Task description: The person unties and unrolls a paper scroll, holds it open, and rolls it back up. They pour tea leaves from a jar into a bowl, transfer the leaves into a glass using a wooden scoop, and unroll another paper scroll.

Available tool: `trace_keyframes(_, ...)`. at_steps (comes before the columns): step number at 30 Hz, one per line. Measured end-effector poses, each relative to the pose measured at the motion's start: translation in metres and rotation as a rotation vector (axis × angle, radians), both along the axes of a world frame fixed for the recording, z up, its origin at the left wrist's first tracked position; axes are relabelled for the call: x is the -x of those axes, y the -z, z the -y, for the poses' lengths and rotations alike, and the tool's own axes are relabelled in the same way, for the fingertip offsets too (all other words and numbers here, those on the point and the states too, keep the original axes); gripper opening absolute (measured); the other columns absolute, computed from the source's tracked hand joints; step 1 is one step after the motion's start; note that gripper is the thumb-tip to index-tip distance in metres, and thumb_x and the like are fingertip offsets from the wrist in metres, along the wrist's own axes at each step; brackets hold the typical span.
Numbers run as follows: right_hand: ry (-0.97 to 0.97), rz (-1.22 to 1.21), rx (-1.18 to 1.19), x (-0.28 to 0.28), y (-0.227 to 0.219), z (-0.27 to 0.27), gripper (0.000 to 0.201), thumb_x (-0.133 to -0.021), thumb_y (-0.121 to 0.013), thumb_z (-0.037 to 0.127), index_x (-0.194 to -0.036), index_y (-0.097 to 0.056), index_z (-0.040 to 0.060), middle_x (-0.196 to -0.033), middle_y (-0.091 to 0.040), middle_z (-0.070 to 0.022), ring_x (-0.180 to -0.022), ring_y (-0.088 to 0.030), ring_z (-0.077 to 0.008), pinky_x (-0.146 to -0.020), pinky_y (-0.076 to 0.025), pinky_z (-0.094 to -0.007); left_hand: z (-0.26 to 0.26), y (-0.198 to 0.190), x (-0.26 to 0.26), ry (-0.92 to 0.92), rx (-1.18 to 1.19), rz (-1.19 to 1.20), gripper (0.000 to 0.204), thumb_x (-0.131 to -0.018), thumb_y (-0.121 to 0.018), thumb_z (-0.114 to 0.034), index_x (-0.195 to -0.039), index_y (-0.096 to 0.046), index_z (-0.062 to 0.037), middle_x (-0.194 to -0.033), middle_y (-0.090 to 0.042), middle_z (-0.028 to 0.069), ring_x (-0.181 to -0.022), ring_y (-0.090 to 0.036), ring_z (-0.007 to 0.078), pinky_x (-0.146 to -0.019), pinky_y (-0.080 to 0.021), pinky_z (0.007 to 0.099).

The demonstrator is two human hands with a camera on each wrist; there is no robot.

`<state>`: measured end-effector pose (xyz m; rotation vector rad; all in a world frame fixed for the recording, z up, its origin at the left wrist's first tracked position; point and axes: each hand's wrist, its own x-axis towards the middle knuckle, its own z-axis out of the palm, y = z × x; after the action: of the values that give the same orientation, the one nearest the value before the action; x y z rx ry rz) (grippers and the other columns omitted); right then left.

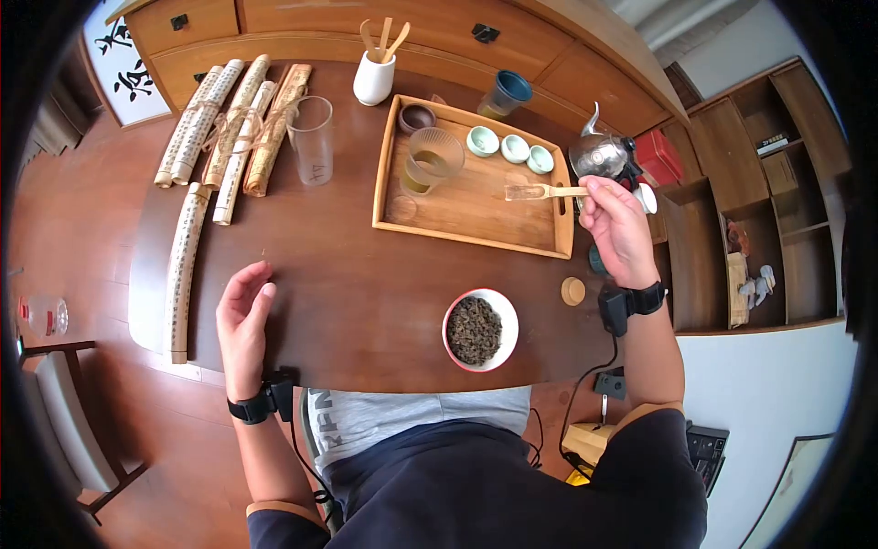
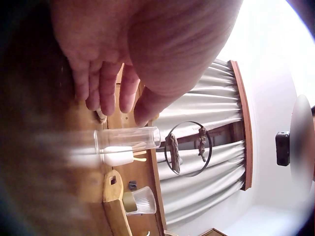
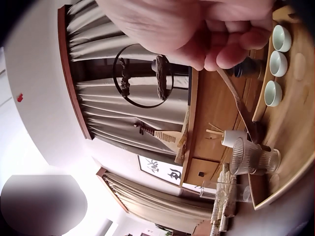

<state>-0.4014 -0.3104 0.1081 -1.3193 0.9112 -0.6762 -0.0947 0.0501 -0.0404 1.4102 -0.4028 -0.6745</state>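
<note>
My right hand (image 1: 620,229) pinches the handle of a wooden tea scoop (image 1: 526,192), holding it level over the right end of a wooden tray (image 1: 476,242). In the right wrist view, thumb and fingers close on the handle of the scoop (image 3: 238,101), whose blade points away. My left hand (image 1: 242,325) is at the table's left side, fingers loosely bent and holding nothing. Between the hands, near the front edge, stands a white bowl (image 1: 509,322) of dark dried tea leaves (image 1: 474,329). On the tray are a ribbed glass pitcher (image 1: 437,151) with yellowish liquid and several small cups.
Bamboo scrolls (image 1: 187,265) lie at the left, beside a tall clear glass (image 1: 313,146). A white holder (image 1: 373,80) with wooden tools and a blue-topped cup (image 1: 510,91) stand behind. A metal kettle (image 1: 599,154) is at the right, and a round wooden lid (image 1: 572,291) lies nearer.
</note>
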Motion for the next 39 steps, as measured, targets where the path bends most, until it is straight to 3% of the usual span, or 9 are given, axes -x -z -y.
trace_keyframes(10, -0.09, -0.037, 0.051, 0.015, -0.009, -0.011, 0.015, -0.101, -0.062, 0.015, -0.109, -0.068, 0.0025, -0.082, -0.065, -0.0014, -0.071, -0.06, -0.0086, -0.068, -0.05, -0.024, 0.001, -0.003, 0.002, -0.021, -0.033, 0.005, 0.031, -0.097, -0.069, -0.008, -0.126, -0.062, 0.0014, -0.124, -0.066, 0.0078, -0.117, -0.06, 0.0147, -0.102, -0.046, 0.0267)
trace_keyframes(20, -0.159, -0.02, 0.103, -0.006, -0.01, -0.001, 0.013, -0.101, -0.062, 0.016, -0.106, -0.063, 0.0042, -0.084, -0.066, -0.0025, -0.069, -0.06, -0.0093, -0.067, -0.049, -0.0236, 0.002, -0.003, 0.005, -0.025, -0.018, 0.029, 0.031, -0.097, -0.069, -0.007, -0.126, -0.062, 0.002, -0.123, -0.066, 0.0081, -0.117, -0.06, 0.0145, -0.101, -0.046, 0.0267)
trace_keyframes(24, -0.244, -0.117, 0.509, -0.063, -0.043, 0.032, 0.024, -0.101, -0.062, 0.014, -0.121, -0.063, 0.0011, -0.09, -0.069, -0.0045, -0.072, -0.063, -0.0086, -0.064, -0.048, -0.0219, 0.003, -0.002, 0.004, -0.016, -0.02, 0.028, 0.03, -0.096, -0.069, -0.006, -0.125, -0.063, 0.0023, -0.122, -0.067, 0.0075, -0.115, -0.061, 0.0141, -0.101, -0.046, 0.0272)
trace_keyframes(27, -0.363, -0.231, 0.836, -0.137, -0.065, 0.061, 0.019, -0.098, -0.062, 0.011, -0.113, -0.066, 0.0007, -0.085, -0.071, -0.0056, -0.064, -0.063, -0.0091, -0.059, -0.051, -0.0246, 0.004, -0.005, 0.006, -0.026, -0.026, 0.048, 0.029, -0.096, -0.069, -0.005, -0.124, -0.063, 0.0022, -0.12, -0.067, 0.0068, -0.113, -0.061, 0.0135, -0.1, -0.047, 0.0268)
trace_keyframes(29, -0.439, -0.351, 0.97, -0.189, -0.07, 0.071, 0.021, -0.094, -0.064, 0.014, -0.109, -0.068, -0.0008, -0.085, -0.072, -0.0084, -0.065, -0.066, -0.013, -0.062, -0.054, -0.0294, 0.004, -0.004, 0.007, -0.03, -0.018, 0.013, 0.028, -0.096, -0.068, -0.004, -0.123, -0.063, 0.0022, -0.119, -0.068, 0.0064, -0.112, -0.062, 0.0132, -0.099, -0.048, 0.0266)
trace_keyframes(31, -0.498, -0.411, 1.024, -0.236, -0.065, 0.077, 0.02, -0.096, -0.062, 0.013, -0.109, -0.066, -0.001, -0.082, -0.07, -0.0048, -0.066, -0.062, -0.0099, -0.063, -0.053, -0.0253, 0.006, -0.003, 0.01, -0.046, -0.003, 0.04, 0.026, -0.096, -0.068, -0.004, -0.121, -0.064, 0.0018, -0.117, -0.068, 0.0055, -0.108, -0.063, 0.0131, -0.097, -0.049, 0.0269)
trace_keyframes(35, -0.521, -0.421, 1.133, -0.3, -0.038, 0.096, 0.019, -0.095, -0.061, 0.012, -0.107, -0.067, -0.0004, -0.081, -0.069, -0.005, -0.066, -0.063, -0.0121, -0.065, -0.053, -0.0278, -0.01, -0.039, 0.01, -0.033, -0.088, 0.328, 0.024, -0.09, -0.071, -0.002, -0.113, -0.067, 0.0027, -0.11, -0.07, 0.0086, -0.106, -0.065, 0.0176, -0.094, -0.052, 0.0306)
trace_keyframes(37, -0.513, -0.591, 1.22, -0.313, -0.029, 0.093, 0.018, -0.094, -0.061, 0.011, -0.107, -0.068, -0.0004, -0.083, -0.071, -0.0065, -0.067, -0.064, -0.0136, -0.064, -0.053, -0.0302, -0.028, -0.052, -0.005, -0.092, -0.22, 0.756, 0.024, -0.086, -0.071, 0.002, -0.11, -0.068, 0.0024, -0.108, -0.07, 0.0121, -0.106, -0.067, 0.0239, -0.094, -0.052, 0.0341)
trace_keyframes(39, -0.532, -0.673, 1.248, -0.322, -0.023, 0.091, 0.019, -0.094, -0.061, 0.011, -0.107, -0.068, -0.0006, -0.085, -0.072, -0.008, -0.066, -0.065, -0.0145, -0.063, -0.053, -0.032, -0.04, -0.052, -0.021, -0.254, -0.284, 0.731, 0.023, -0.084, -0.072, 0.001, -0.106, -0.069, 0.0005, -0.108, -0.069, 0.0147, -0.102, -0.067, 0.03, -0.092, -0.052, 0.0358)
